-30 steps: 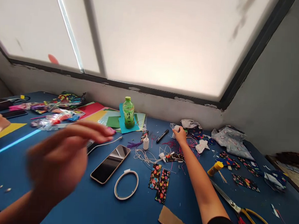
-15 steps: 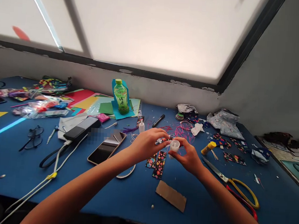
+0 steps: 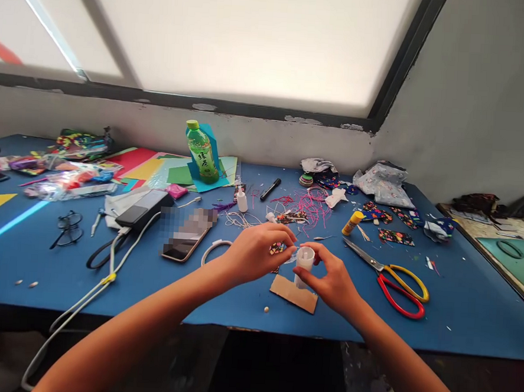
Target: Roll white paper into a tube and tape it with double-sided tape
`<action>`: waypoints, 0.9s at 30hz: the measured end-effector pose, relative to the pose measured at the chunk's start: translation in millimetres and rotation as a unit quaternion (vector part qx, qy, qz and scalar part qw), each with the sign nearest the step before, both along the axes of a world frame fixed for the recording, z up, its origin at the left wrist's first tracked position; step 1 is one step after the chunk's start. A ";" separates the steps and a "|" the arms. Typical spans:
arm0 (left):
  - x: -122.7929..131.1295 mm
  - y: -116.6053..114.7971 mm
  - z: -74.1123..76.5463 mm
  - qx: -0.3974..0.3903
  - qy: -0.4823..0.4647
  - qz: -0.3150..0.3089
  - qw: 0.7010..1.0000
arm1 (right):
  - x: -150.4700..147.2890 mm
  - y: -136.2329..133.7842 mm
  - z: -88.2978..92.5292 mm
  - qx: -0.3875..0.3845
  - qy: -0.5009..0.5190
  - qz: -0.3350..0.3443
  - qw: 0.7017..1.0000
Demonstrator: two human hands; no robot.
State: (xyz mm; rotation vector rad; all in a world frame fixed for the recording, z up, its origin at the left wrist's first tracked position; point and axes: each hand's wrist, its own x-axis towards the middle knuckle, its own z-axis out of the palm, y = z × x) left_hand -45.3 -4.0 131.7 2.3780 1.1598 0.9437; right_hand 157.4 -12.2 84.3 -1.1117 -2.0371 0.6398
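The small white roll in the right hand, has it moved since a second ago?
Yes. The white roll has come from the back of the table, near the black marker, toward the person, above the cardboard piece, with both hands on it.

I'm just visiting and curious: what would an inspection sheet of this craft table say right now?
Surface: blue table top, strewn with scraps.
Job's things: small white plastic spool pinched in the right hand; the left hand fingers something tiny at its top, too small to tell; brown cardboard piece lies beneath.
Clutter: scissors with yellow and red handles, green drink bottle, yellow glue stick, black marker, pink threads, black-framed glasses, coloured paper sheets.
Grippers: both hands closed in a pinch.
Cables: white cable runs off the front edge.
Surroundings: frosted window, grey wall.
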 end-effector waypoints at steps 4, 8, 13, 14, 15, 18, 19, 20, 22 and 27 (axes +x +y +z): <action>2.8 -6.1 -0.5 -0.013 -0.021 -0.011 1.000 | 1.3 -11.1 2.4 -0.032 0.003 -0.010 0.999; 5.5 -9.8 1.6 -0.029 -0.040 -0.012 0.999 | 2.2 -17.6 2.6 -0.054 0.025 -0.010 0.998; 5.4 -20.0 0.8 -0.116 -0.104 -0.016 0.988 | 5.3 -22.6 -0.6 -0.101 0.104 -0.019 0.989; 5.1 -23.2 -1.6 -0.126 -0.116 -0.015 0.985 | 6.0 -23.6 -1.1 -0.111 0.129 -0.017 0.985; 5.2 -26.5 -5.0 -0.125 -0.120 -0.016 0.985 | 6.7 -24.7 -1.4 -0.121 0.156 -0.014 0.980; 7.8 -36.9 -18.9 -0.078 -0.103 -0.018 0.991 | 7.3 -29.5 -1.8 -0.152 0.243 0.007 0.958; 9.6 -40.2 -23.6 -0.060 -0.105 -0.018 0.992 | 7.1 -31.6 -1.8 -0.165 0.268 0.016 0.949; 11.7 -43.4 -27.8 -0.042 -0.116 -0.019 0.992 | 6.5 -33.9 -1.8 -0.177 0.289 0.025 0.940; 16.1 -49.4 -33.8 -0.011 -0.153 -0.021 0.988 | 5.1 -39.1 -1.7 -0.199 0.323 0.039 0.925; 22.1 -59.7 -38.0 0.077 -0.208 -0.022 0.975 | 2.6 -52.0 -0.8 -0.213 0.361 0.056 0.906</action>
